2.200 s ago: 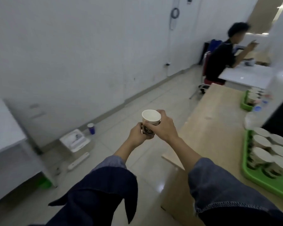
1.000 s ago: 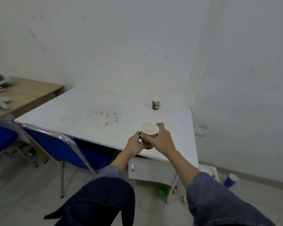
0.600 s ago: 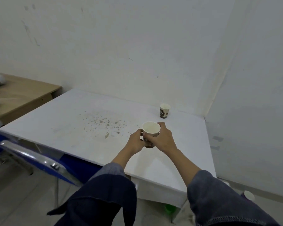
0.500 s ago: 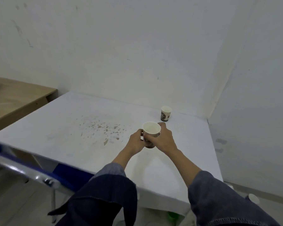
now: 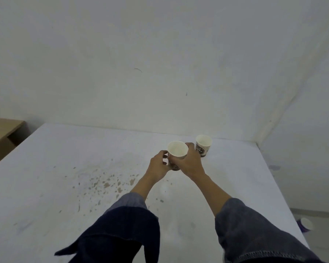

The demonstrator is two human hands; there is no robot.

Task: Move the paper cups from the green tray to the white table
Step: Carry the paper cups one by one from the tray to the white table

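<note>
Head view: left hand and right hand both grasp upright white paper cup, dark-printed side, empty.

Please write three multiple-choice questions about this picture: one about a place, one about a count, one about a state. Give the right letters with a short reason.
1. Where does the second paper cup stand?
A. near the far right corner of the white table
B. on the floor
C. on the wooden desk

2. How many cups are over the table?
A. one
B. two
C. four

3. The held paper cup is:
A. crushed
B. upside down
C. upright, mouth up

Answers: 1 A, it sits by the wall corner. 2 B, one held, one standing. 3 C, the left hand and right hand grip it with the rim on top.
</note>
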